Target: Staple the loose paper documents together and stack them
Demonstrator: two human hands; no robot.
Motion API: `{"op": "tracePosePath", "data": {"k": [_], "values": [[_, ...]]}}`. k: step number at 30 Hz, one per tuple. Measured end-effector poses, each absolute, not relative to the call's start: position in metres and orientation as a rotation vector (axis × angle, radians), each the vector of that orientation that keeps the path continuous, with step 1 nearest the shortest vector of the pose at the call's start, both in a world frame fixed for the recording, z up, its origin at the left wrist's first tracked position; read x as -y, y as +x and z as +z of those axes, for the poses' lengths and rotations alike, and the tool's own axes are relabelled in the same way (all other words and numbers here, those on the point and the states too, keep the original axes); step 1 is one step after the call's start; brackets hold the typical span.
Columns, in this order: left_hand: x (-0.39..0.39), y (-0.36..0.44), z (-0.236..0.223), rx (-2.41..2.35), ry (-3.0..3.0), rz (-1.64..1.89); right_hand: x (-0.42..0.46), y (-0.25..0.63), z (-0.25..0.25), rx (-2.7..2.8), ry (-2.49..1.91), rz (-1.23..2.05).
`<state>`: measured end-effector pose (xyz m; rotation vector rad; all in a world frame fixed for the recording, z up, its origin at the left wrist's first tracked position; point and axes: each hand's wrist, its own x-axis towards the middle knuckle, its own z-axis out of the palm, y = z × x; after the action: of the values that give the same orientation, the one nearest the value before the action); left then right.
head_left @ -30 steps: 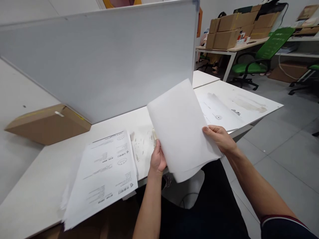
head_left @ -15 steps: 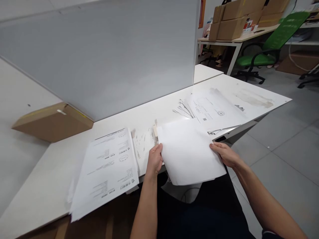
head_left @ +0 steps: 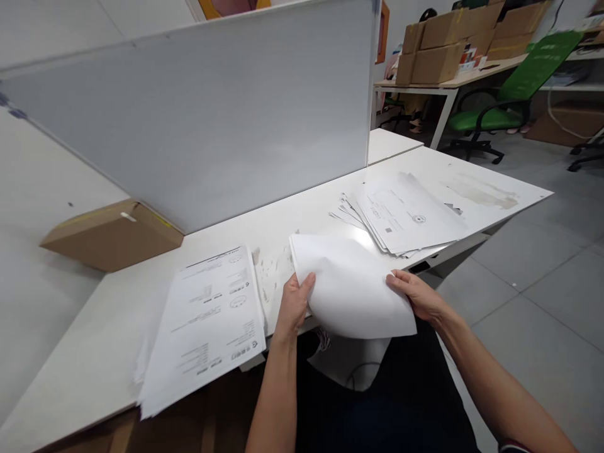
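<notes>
Between my two hands is a stack of white paper sheets (head_left: 352, 286), its upper face blank and bowed. My left hand (head_left: 295, 305) pinches the left edge, thumb on top. On the opposite edge my right hand (head_left: 418, 292) grips with its thumb above and its fingers hidden underneath. The near edge of the sheets hangs over my lap, past the front of the desk. A pile of printed sheets (head_left: 207, 321) lies left of my left hand and overhangs the desk edge. Beyond my right hand, a fanned pile of printed papers (head_left: 408, 211) rests on the desk.
Behind the white desk (head_left: 302, 214) rises a grey panel (head_left: 236, 119). A cardboard box (head_left: 113, 233) leans at the left. Farther back stand a green chair (head_left: 491, 119) and a second desk bearing cardboard boxes (head_left: 436, 60). Worn patches mark the desktop.
The held sheets have shifted slightly left and become more bowed. My right hand has moved a little left, and my left thumb reaches farther over the paper. The camera view has tilted slightly up.
</notes>
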<state>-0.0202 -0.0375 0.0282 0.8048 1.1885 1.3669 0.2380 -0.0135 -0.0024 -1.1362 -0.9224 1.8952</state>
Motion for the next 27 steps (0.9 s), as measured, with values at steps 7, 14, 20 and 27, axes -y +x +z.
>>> {"op": "tracePosePath", "data": {"k": [7, 14, 20, 27], "values": [[0.043, -0.034, 0.096, -1.141, 1.186, 1.582, -0.013, 0.228, 0.06, 1.109, -0.9, 1.611], [0.031, -0.045, 0.116, -1.182, 1.204, 1.831, -0.038, 0.196, 0.068, 1.195, -0.718, 1.438], [0.028, -0.052, 0.095, -1.386, 1.101, 1.771, -0.047, 0.185, 0.049, 1.337, -0.957, 1.552], [0.027, -0.031, 0.106, -1.473, 1.072, 1.981, -0.045, 0.17, 0.056, 1.348, -0.814, 1.383]]}}
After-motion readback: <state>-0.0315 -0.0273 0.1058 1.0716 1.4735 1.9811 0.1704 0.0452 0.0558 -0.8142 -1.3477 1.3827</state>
